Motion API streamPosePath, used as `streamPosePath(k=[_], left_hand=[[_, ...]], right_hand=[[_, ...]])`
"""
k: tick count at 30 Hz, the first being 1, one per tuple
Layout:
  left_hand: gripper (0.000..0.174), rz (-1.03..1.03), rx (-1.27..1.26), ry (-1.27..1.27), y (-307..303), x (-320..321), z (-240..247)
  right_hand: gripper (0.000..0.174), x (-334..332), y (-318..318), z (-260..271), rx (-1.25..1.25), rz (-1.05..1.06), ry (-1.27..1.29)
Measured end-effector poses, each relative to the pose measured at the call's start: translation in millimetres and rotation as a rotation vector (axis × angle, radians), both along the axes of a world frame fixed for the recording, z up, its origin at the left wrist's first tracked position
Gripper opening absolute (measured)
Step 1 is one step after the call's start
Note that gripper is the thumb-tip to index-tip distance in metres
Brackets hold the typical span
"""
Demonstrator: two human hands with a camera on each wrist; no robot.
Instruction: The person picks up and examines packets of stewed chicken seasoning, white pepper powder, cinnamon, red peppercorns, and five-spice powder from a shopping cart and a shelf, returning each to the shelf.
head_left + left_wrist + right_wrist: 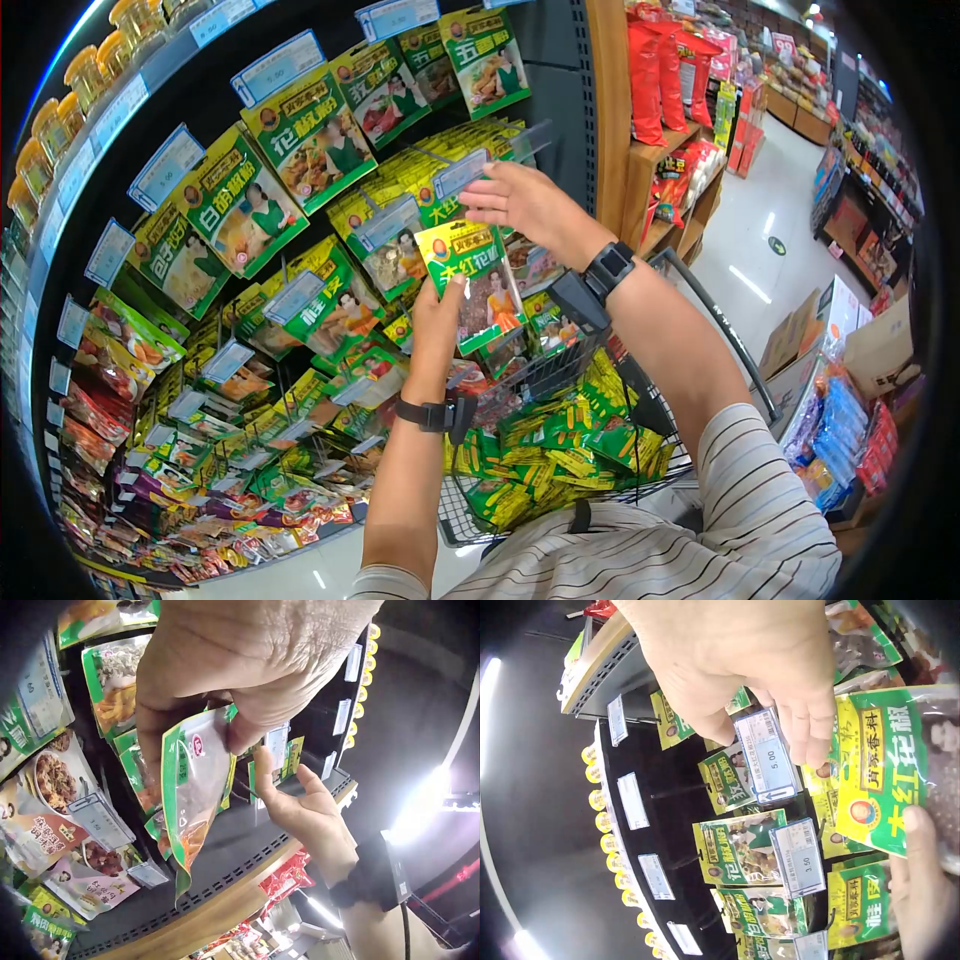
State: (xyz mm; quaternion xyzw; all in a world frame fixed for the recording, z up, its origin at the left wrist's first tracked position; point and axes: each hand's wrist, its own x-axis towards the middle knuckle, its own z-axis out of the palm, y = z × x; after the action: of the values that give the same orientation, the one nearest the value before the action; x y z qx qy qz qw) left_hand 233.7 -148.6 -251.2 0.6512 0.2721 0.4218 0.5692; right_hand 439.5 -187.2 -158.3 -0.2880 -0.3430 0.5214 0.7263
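Note:
A green and yellow spice packet (475, 290) is pinched by its left edge in my left hand (433, 330), thumb on the front face. In the left wrist view the same packet (196, 776) hangs from the left hand (240, 667). My right hand (530, 205) is raised above the packet with its fingers extended, beside the price tag (460, 175) of a hook of similar packets. In the right wrist view the right hand (742, 667) has its fingertips by a price tag (766, 757), and the packet (885, 772) is at the right. Contact with the tag is unclear.
Hooks of spice packets (310, 140) with price tags fill the shelf at the left. A shopping cart (465, 525) holding many green and yellow packets stands below the hands. A wooden shelf (610, 90) with red bags is at the right, beside a store aisle (765, 230).

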Motion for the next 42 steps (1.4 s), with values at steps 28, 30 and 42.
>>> streamPosePath(k=[28, 30, 42], left_hand=[[0.029, 0.184, 0.227, -0.182, 25.4, 57.3, 26.8], [0.030, 0.212, 0.249, -0.131, 31.2, 60.7, 26.7], [0.040, 0.403, 0.302, 0.069, 52.7, 65.0, 19.2]], right_hand=[[0.030, 18.5, -13.7, 28.5, 0.012, -0.017, -0.108], [0.031, 19.4, -12.4, 27.0, 0.016, -0.013, -0.105], [0.027, 7.6, 0.5, -9.0, -0.034, -0.029, -0.253]])
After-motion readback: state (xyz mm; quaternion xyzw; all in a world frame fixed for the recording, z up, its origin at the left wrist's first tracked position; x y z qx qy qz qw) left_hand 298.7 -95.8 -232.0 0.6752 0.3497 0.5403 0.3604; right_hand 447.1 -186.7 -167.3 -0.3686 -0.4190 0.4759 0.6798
